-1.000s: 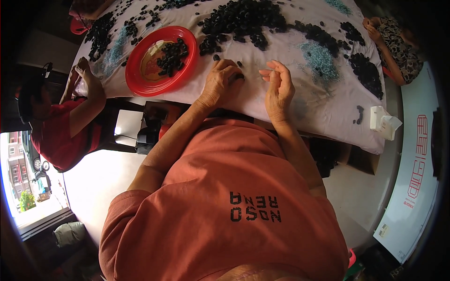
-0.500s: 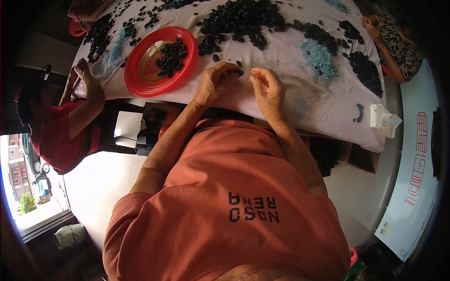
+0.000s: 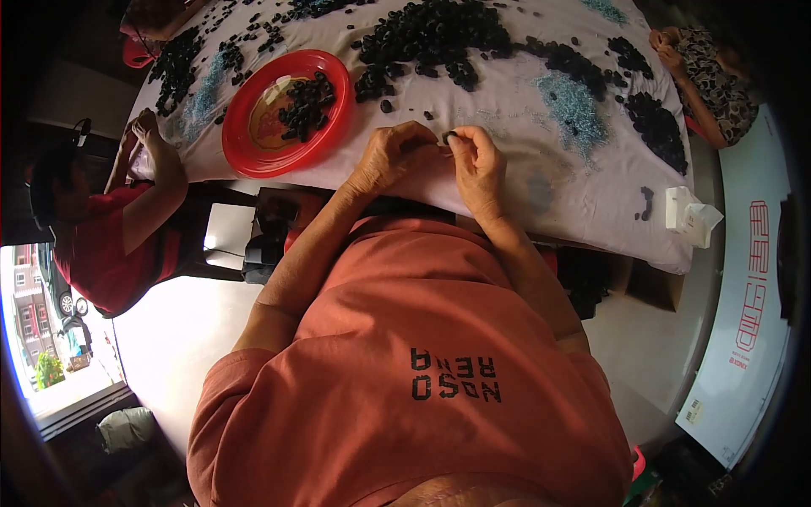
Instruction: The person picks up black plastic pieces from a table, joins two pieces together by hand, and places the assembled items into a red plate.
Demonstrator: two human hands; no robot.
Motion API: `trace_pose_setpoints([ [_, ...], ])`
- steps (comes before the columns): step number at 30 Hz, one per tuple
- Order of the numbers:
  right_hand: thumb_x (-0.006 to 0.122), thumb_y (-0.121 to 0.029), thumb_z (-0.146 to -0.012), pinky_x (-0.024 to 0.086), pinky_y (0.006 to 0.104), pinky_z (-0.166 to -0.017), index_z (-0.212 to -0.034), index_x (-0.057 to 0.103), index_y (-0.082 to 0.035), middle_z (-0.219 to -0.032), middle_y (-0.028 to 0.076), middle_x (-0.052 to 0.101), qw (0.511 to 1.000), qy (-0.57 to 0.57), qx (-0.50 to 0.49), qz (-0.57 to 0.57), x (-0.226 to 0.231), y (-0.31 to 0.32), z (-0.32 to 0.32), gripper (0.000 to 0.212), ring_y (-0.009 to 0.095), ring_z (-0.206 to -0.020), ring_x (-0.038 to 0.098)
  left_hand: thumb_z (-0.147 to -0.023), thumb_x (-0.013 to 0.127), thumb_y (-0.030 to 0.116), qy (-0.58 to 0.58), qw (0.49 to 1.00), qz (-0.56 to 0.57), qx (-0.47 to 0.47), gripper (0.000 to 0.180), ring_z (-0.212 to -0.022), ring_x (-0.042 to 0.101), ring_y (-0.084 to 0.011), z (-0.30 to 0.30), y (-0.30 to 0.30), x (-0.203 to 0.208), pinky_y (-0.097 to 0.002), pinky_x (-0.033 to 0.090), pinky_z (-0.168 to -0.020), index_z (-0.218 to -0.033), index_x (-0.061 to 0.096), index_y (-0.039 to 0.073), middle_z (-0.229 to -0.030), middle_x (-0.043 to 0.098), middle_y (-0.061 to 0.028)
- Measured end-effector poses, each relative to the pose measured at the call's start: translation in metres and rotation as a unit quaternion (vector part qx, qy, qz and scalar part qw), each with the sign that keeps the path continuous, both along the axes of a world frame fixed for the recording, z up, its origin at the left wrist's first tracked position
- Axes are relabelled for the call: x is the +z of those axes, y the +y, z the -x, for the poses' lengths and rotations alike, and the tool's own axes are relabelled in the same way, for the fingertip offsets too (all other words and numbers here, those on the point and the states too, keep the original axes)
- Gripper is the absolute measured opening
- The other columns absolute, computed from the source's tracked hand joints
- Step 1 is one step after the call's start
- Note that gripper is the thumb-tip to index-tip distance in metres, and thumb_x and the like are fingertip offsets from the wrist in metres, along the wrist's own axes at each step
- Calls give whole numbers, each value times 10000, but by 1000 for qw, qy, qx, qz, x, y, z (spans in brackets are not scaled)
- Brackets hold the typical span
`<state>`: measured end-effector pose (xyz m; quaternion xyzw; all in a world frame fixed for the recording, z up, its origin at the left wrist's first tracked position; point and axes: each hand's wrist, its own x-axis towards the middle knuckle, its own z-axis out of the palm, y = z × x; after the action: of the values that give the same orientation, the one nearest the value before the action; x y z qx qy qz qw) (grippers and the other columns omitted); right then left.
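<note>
Over the near edge of the table, my two hands meet fingertip to fingertip. My right hand (image 3: pixel 480 167) is closed in a pinch on a small black ring-like piece (image 3: pixel 449 136). Beside it, my left hand (image 3: pixel 393 156) has its thumb and fingers pressed together, almost touching the piece. Whatever lies between the left fingertips is too small to make out. Left of my hands is a red plate (image 3: pixel 240 150) with a heap of black pieces (image 3: pixel 307 106) in its right half. A large pile of similar black pieces (image 3: pixel 435 38) lies beyond my hands.
A light cloth (image 3: pixel 405 101) covers the table. Light-blue small bits (image 3: pixel 572 114) are heaped at right, with more black pieces (image 3: pixel 657 131) alongside. A white tissue box (image 3: pixel 688 215) stands at the right corner. One co-worker (image 3: pixel 106 228) sits left, another (image 3: pixel 714 84) at far right.
The black piece has passed from my left fingertips to my right ones. My right hand has shifted slightly left, closing the gap between the hands.
</note>
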<state>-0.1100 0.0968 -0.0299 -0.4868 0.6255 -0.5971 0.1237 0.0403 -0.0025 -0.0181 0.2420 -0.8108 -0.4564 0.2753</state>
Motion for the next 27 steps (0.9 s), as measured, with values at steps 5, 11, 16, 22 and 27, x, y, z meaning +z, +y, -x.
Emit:
trace_pose_setpoints([
  [5, 544, -82, -998, 547, 255, -683, -1077, 534, 2, -938, 101, 682, 980, -191, 0, 54, 12, 0, 15, 116, 155, -763, 690, -850, 675, 87, 12, 999, 47, 17, 141, -788, 699, -218, 5, -1, -2, -314, 537, -726, -983, 682, 41, -868, 707, -111],
  [11, 590, -86, -981, 531, 241, -696, -1062, 603, 5, -896, 40, 653, 979, -185, -39, 70, 10, 2, 39, 123, 99, -717, 616, -832, 664, 87, -3, 996, 71, 55, 147, -800, 698, -257, 11, -2, -2, -332, 536, -728, -972, 692, 53, -890, 702, -127],
  [16, 584, -107, -987, 520, 235, -697, -1125, 648, -4, -891, 19, 648, 981, -175, -61, 57, 7, 3, 42, 184, 85, -743, 604, -820, 661, 80, 1, 991, 93, 98, 140, -803, 683, -289, 20, -13, -2, -344, 533, -716, -951, 695, 42, -927, 686, -141],
  [22, 535, -104, -1004, 504, 235, -720, -1125, 617, -14, -946, 42, 631, 966, -221, -112, 72, 17, 6, 53, 172, 89, -769, 590, -824, 649, 49, 21, 978, 116, 171, 134, -801, 674, -305, 27, -12, -5, -361, 530, -703, -952, 683, 26, -944, 654, -143],
  [27, 559, -96, -993, 509, 234, -710, -1071, 592, 1, -925, 53, 627, 957, -254, -91, 109, 15, 3, 48, 129, 97, -760, 587, -831, 624, 45, 7, 965, 152, 213, 152, -841, 651, -353, 26, -13, -10, -396, 526, -749, -969, 683, 20, -989, 631, -160],
])
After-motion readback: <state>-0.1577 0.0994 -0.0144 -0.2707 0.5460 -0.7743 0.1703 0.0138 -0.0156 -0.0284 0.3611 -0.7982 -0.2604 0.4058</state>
